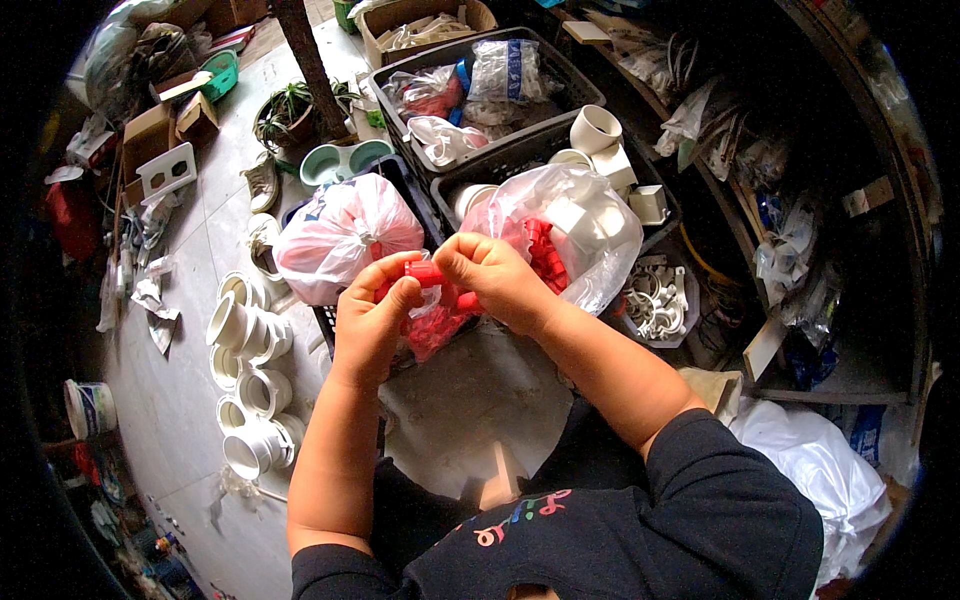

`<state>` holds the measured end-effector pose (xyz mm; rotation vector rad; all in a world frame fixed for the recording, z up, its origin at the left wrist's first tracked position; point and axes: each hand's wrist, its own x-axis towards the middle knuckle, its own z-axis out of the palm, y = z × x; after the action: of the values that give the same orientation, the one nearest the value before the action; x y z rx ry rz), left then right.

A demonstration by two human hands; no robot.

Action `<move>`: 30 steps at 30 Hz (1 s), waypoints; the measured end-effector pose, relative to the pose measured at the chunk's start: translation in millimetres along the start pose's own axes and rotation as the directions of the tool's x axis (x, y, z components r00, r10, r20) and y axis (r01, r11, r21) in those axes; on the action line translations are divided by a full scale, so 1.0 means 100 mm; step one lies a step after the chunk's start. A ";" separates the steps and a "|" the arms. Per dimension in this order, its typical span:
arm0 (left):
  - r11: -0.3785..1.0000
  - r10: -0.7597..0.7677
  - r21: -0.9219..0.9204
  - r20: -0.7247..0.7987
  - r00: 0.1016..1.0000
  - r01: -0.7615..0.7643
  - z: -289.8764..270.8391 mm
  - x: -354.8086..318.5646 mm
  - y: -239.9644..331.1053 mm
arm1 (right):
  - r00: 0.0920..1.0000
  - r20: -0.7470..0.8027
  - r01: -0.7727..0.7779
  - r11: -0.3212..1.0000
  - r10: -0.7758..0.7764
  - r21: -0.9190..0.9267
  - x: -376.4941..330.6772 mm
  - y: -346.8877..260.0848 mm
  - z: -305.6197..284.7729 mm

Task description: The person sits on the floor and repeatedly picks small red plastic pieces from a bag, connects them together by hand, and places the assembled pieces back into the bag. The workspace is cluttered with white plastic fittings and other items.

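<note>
My left hand (372, 315) is closed on a short red plastic pipe fitting (424, 272), gripped between thumb and fingers. Beside it, my right hand (498, 283) is closed in a pinch, its fingertips close to the fitting; what they hold is hidden. Another red piece (468, 302) shows under the right fingers, and I cannot tell whether they grip it. Just below my hands lies a clear bag of red pieces (432, 332). Behind the right hand, an open clear plastic bag (605, 235) contains more red fittings (545, 257). A tied, whitish bag (350, 235) with pinkish contents stands beyond my left hand.
White pipe fittings (260, 447) stand in a cluster on the tiled floor at left. Dark crates (580, 72) hold bags and white fittings ahead. A tray of white clips (660, 300) and cluttered shelves are at right. A white bag (815, 470) lies near my right elbow.
</note>
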<state>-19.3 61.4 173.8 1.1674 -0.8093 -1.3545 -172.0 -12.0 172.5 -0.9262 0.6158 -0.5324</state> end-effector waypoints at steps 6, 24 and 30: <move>0.998 -0.034 -0.050 -0.018 0.999 0.033 -0.04 0.02 -0.03 | 0.820 0.040 0.442 0.589 -0.570 -0.677 -0.08 0.02 0.07; 1.000 0.010 0.002 0.025 1.000 -0.010 -0.01 0.00 0.00 | 0.999 -0.017 -0.033 0.965 0.029 -0.259 -0.02 -0.03 -0.03; 0.997 -0.019 -0.071 -0.014 1.000 0.018 -0.01 0.03 -0.03 | 0.827 0.033 0.413 0.567 -0.561 -0.713 -0.06 0.04 0.06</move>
<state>-18.8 59.2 170.5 1.1306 -0.7355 -1.3781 -171.8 -2.9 173.2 -1.8298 0.7585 -0.9368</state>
